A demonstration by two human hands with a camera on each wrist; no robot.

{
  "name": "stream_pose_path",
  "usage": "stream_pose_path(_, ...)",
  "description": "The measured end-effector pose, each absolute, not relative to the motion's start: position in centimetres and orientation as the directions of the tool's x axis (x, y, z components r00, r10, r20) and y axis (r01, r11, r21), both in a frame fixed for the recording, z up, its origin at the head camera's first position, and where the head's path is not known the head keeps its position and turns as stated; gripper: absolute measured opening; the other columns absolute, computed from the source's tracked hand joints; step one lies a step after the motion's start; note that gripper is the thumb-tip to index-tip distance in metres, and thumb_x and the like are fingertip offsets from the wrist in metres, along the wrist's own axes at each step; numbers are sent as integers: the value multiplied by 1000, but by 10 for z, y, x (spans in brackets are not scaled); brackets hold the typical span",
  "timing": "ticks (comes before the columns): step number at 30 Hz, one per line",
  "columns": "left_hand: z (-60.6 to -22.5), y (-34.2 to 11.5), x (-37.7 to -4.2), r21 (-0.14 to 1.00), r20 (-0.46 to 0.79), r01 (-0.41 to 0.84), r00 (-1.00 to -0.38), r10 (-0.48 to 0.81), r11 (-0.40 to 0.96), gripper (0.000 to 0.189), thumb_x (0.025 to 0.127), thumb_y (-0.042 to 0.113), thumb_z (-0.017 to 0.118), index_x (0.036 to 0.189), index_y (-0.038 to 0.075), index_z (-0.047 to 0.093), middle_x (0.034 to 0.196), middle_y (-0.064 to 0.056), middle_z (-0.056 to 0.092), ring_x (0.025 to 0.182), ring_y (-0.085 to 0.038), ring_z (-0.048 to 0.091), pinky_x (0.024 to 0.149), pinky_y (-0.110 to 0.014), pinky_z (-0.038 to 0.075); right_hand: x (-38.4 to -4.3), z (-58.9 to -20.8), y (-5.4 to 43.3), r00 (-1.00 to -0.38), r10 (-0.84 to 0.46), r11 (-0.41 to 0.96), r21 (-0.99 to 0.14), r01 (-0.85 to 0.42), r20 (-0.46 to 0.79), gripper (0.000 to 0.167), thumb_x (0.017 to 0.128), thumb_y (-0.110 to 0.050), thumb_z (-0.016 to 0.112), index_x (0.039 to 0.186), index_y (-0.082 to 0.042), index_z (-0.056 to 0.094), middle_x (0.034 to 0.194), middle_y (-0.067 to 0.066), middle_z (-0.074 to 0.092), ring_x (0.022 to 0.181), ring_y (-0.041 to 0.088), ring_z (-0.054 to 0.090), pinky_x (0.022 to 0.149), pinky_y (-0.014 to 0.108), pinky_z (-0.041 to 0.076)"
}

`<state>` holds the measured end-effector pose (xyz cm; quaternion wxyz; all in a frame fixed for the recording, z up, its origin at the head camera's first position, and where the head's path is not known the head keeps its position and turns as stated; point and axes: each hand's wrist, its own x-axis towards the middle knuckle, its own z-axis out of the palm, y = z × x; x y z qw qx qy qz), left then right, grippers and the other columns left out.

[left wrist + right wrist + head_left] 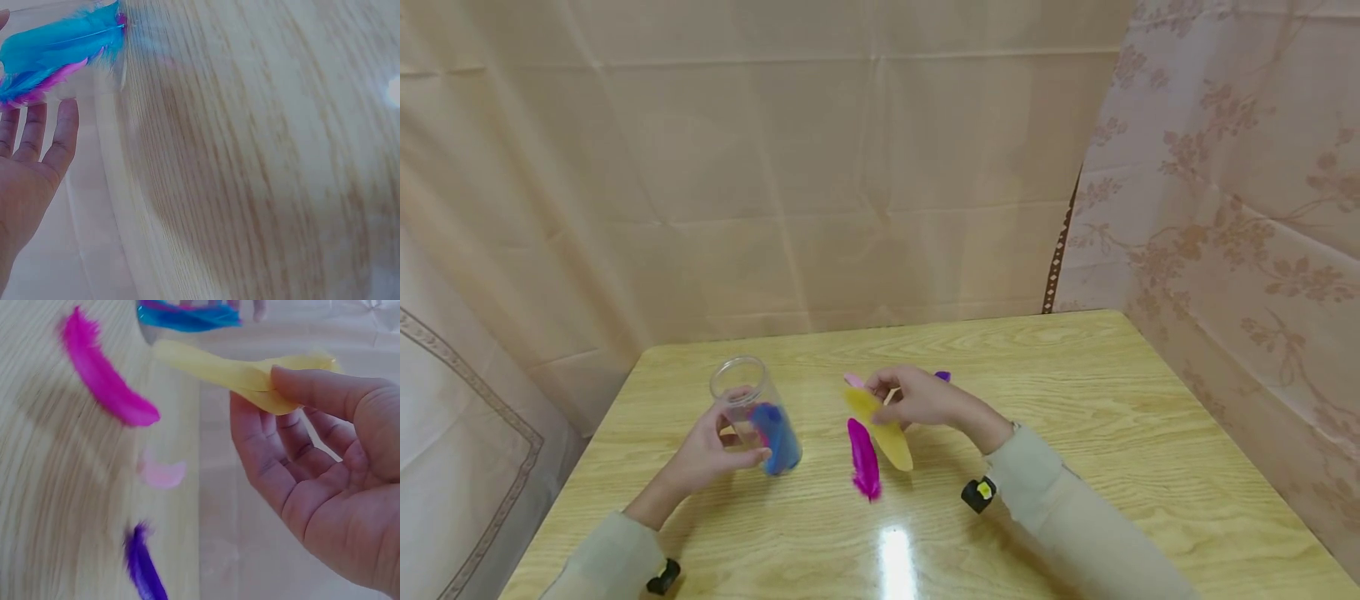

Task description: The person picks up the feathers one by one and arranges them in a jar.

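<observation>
My left hand grips a clear plastic cup that leans slightly on the left of the table. Inside it are a blue feather and a magenta-pink feather. Between the thumb and fingers of my right hand, a yellow feather is pinched above the tabletop, to the right of the cup. A magenta feather lies just below it on the table. Also lying there are a pale pink feather and a purple feather, both partly hidden by my right hand in the head view.
The wood-grain table reaches back to a beige curtain. A floral cloth hangs along the right side, and a pale cloth along the left. Both wrists wear small black devices.
</observation>
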<state>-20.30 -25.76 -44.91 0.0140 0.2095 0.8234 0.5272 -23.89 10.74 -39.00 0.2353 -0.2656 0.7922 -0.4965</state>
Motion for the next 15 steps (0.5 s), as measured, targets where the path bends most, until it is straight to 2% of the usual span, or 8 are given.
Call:
stream_pose_path(3,-449,-258,-203,874,201,333,-911,360,354,78,82,5,84,147,11,41,136,-13,56,117,-29,53,88,-39,51,-238,-384,101,-755,-650,320,-932,-167,-88,25,93,-6,73,117,-7,66,105,9,62,88,23,68,69,39,60)
stream_pose_path(10,-448,-257,-201,877,196,326,-913,358,352,77,82,5,84,146,10,41,135,-15,57,113,-31,55,88,-38,52,-239,-377,91,-773,-634,253,-952,-173,-28,21,91,-8,76,111,-7,66,102,11,62,91,24,71,72,48,60)
stream_pose_path(15,-448,-257,-202,878,191,321,-915,355,354,79,82,5,84,147,9,40,135,-15,57,114,-31,55,88,-36,51,-240,-373,85,-777,-630,219,-960,-174,-3,22,91,-8,76,110,-5,66,102,11,63,91,23,71,69,40,60)
